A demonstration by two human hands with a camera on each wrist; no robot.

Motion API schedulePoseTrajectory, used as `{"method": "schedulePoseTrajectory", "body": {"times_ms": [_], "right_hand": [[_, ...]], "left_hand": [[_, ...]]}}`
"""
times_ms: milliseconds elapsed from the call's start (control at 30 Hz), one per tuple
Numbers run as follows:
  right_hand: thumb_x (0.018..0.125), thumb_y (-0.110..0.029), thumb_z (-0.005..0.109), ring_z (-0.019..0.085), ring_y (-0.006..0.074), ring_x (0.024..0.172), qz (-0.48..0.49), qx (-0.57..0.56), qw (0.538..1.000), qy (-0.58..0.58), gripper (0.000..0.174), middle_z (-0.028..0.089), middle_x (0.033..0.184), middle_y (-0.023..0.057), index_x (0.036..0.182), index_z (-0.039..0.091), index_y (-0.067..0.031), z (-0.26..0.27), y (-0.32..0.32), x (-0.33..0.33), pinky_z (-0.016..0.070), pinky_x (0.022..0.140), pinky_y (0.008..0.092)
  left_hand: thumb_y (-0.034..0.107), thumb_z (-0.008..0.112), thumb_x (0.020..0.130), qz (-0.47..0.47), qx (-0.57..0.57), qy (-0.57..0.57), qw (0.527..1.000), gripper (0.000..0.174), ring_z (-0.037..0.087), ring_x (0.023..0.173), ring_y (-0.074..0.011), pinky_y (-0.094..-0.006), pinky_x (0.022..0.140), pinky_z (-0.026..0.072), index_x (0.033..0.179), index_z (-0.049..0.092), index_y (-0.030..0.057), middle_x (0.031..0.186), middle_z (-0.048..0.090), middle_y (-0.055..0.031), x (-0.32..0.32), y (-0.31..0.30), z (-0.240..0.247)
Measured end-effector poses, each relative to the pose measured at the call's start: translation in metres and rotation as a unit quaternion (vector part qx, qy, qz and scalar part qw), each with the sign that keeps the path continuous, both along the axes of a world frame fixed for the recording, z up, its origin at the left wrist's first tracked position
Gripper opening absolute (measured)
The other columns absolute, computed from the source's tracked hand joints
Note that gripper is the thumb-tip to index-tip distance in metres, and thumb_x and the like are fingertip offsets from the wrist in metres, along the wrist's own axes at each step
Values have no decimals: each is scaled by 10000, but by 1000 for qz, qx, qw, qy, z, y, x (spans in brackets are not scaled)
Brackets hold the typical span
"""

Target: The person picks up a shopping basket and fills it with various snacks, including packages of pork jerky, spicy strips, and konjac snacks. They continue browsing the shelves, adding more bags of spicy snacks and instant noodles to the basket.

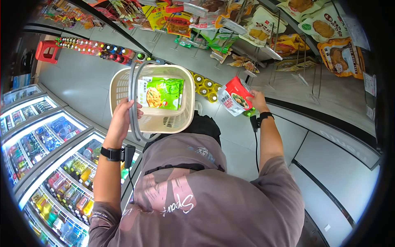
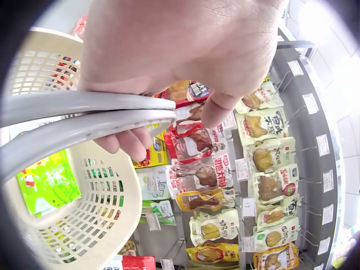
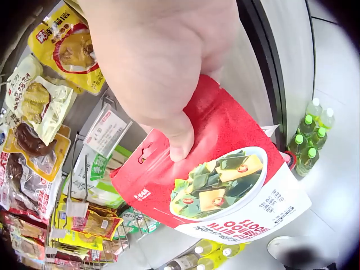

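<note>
The left hand [image 1: 124, 115] has its fingers curled round the grey handles [image 1: 133, 94] of a cream plastic basket [image 1: 188, 92]. Inside the basket lies a green food packet [image 1: 168, 92] with a white panel. In the left wrist view the handles [image 2: 84, 121] pass under the palm of the hand [image 2: 180, 50]. To the right of the basket, the right hand [image 1: 258, 101] pinches a red and white packet [image 1: 236, 96] by its edge. The right wrist view shows the thumb of the hand [image 3: 163, 67] on the packet's red part [image 3: 214, 112], beside its hang hole.
Hanging snack packets [image 1: 259, 26] fill the racks ahead. Rows of bottles [image 1: 205, 87] stand on the floor beyond the basket, with a red stool [image 1: 47, 52] at the far left. Glass-fronted drink coolers [image 1: 61, 164] line the left side.
</note>
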State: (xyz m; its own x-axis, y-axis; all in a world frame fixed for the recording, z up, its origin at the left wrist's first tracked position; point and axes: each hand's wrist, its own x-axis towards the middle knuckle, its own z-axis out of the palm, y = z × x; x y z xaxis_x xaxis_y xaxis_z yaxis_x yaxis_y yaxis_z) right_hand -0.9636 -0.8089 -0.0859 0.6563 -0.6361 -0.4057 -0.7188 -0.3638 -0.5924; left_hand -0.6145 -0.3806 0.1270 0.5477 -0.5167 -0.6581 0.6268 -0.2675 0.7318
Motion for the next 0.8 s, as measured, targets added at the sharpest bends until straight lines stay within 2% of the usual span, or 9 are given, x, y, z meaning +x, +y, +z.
{"method": "schedulePoseTrajectory", "body": {"times_ms": [67, 133, 200, 367, 467, 533, 600, 700, 800], "right_hand": [[750, -88, 736, 652, 205, 737, 38, -16, 997, 63, 215, 681, 809, 153, 907, 646, 27, 23, 18, 2, 491, 699, 330], [735, -80, 738, 637, 229, 686, 44, -25, 998, 35, 193, 660, 767, 173, 862, 642, 29, 50, 37, 2, 482, 671, 336], [725, -67, 728, 627, 290, 665, 39, -26, 999, 21, 174, 632, 743, 205, 850, 639, 14, 98, 57, 11, 482, 648, 349], [740, -60, 712, 577, 283, 577, 54, -58, 997, 8, 142, 608, 691, 184, 825, 628, 16, 231, 114, 40, 457, 572, 344], [759, -58, 698, 562, 275, 552, 99, -90, 991, -7, 117, 596, 668, 163, 815, 628, 17, 315, 156, 69, 443, 536, 335], [776, -58, 688, 560, 259, 545, 114, -112, 985, -61, 102, 582, 652, 150, 805, 630, 21, 355, 183, 89, 433, 514, 323], [782, -48, 678, 565, 254, 550, 118, -116, 984, -69, 86, 584, 665, 139, 810, 633, 20, 374, 205, 110, 440, 518, 321], [787, -45, 673, 582, 268, 569, 170, -145, 964, -141, 85, 596, 698, 140, 841, 637, 9, 380, 234, 148, 455, 535, 332], [792, -56, 675, 595, 306, 611, 162, -112, 961, -196, 94, 600, 705, 153, 839, 626, 8, 340, 257, 180, 459, 549, 344]], "left_hand": [[291, 527, 904, -11, -14, 6, 1000, 324, 594, 811, -177, -308, 750, 470, 1060, 495, 9, 936, 592, -110, 4, 0, 0], [291, 528, 904, -12, -21, 10, 1000, 315, 598, 806, -180, -312, 751, 474, 1057, 503, 16, 933, 594, -99, 8, 1, -4], [289, 533, 903, -32, -33, 19, 999, 313, 604, 803, -179, -312, 754, 478, 1060, 507, 20, 926, 596, -86, 14, 1, -5], [311, 522, 908, -69, -54, 27, 996, 322, 602, 810, -188, -332, 763, 486, 1072, 494, 36, 932, 595, -79, 29, 6, -18], [314, 529, 902, -82, -66, 40, 994, 314, 601, 811, -185, -336, 763, 487, 1058, 499, 43, 931, 595, -73, 37, 8, -23], [324, 528, 899, -88, -75, 40, 992, 309, 598, 801, -171, -332, 758, 484, 1044, 503, 52, 924, 591, -64, 38, 8, -26], [333, 518, 903, -99, -91, 52, 989, 310, 589, 793, -154, -326, 754, 479, 1045, 500, 57, 910, 584, -52, 40, 8, -29], [359, 505, 914, -94, -123, 69, 986, 315, 564, 767, -134, -307, 727, 459, 1048, 494, 75, 905, 577, -34, 43, 10, -30], [371, 505, 924, -81, -146, 78, 983, 310, 543, 726, -120, -282, 682, 449, 1046, 493, 87, 893, 562, -32, 47, 15, -22]]}}
